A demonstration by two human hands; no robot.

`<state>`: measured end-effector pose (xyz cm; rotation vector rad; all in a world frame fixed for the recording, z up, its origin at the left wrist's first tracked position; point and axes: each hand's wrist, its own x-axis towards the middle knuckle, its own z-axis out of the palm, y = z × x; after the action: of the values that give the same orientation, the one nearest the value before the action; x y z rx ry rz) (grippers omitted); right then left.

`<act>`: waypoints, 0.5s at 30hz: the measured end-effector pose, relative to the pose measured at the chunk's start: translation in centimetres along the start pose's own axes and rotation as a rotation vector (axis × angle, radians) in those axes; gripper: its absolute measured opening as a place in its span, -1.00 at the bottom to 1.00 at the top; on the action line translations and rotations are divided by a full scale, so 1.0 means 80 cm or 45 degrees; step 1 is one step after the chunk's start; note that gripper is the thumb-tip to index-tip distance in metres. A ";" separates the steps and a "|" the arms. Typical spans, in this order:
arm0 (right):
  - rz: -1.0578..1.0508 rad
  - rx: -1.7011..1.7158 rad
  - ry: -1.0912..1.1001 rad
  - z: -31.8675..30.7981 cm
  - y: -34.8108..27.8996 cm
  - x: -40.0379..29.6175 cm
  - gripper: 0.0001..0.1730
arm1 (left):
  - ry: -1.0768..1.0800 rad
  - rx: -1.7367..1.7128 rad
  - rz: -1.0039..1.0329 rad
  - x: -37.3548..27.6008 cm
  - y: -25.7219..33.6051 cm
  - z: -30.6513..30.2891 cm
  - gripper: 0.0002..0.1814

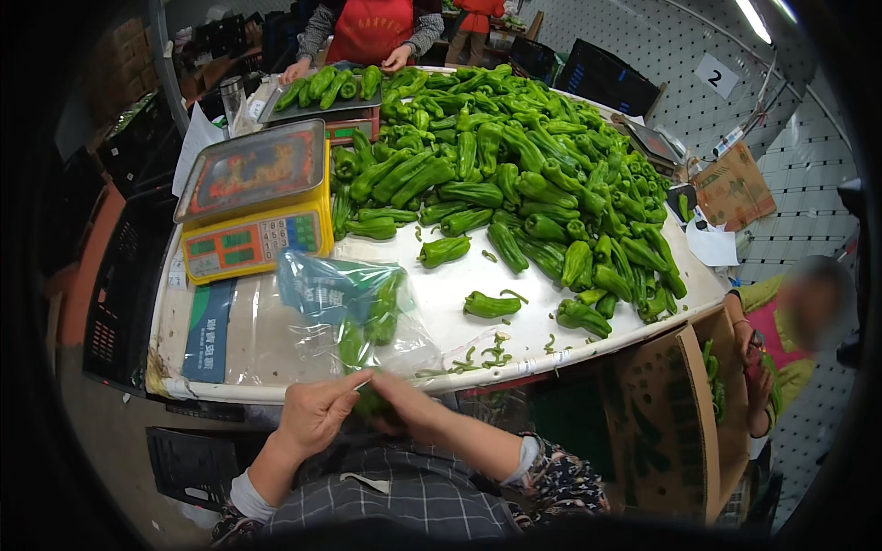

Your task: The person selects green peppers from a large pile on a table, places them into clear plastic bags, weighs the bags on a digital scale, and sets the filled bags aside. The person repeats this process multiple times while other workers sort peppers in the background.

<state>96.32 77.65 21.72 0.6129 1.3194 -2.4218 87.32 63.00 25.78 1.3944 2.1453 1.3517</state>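
Note:
A clear plastic bag [406, 337] with blue-green print holds several green peppers [383, 310] and lies over the near edge of the white table. My left hand [318, 411] is closed at the bag's near end, with something thin and pale between thumb and forefinger. Blurred by motion, my right hand [406, 406] is beside it against the bag, and its fingers are mostly hidden. More clear bags with printed bands [209, 334] lie flat to the left. Behind them stands a yellow digital scale [258, 237] with a stained metal tray that bears no peppers.
A large heap of green peppers [517, 165] covers the table's far and right side. Pepper stems lie near the front edge [524, 370]. Across the table, a person in a red apron [372, 31] stands at another scale with peppers. A cardboard box [696, 413] and another person [772, 330] are at right.

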 end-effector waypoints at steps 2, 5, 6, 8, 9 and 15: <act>-0.574 -0.436 0.348 -0.016 0.006 0.019 -0.55 | 0.020 -0.035 -0.038 -0.002 0.000 0.004 -0.73; -1.131 -1.204 0.567 -0.029 0.001 0.030 -0.49 | 0.150 -0.125 -0.105 -0.008 -0.010 0.000 -0.73; -0.801 -1.140 0.326 -0.034 -0.020 -0.011 -0.52 | 0.165 -0.152 -0.117 -0.008 -0.014 0.001 -0.73; -0.500 -0.997 0.241 -0.059 -0.043 -0.062 -0.61 | 0.162 -0.209 -0.145 -0.006 -0.019 0.004 -0.73; -0.519 -0.939 0.384 -0.071 -0.050 -0.076 -0.68 | 0.150 -0.243 -0.170 -0.005 -0.019 0.002 -0.73; -1.175 -2.215 1.056 -0.214 -0.059 -0.035 -0.53 | 0.153 -0.385 -0.274 -0.004 -0.027 0.012 -0.73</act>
<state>100.27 94.80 18.25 0.3920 3.6149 -0.2459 86.82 63.04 23.46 0.9632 1.9875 1.6242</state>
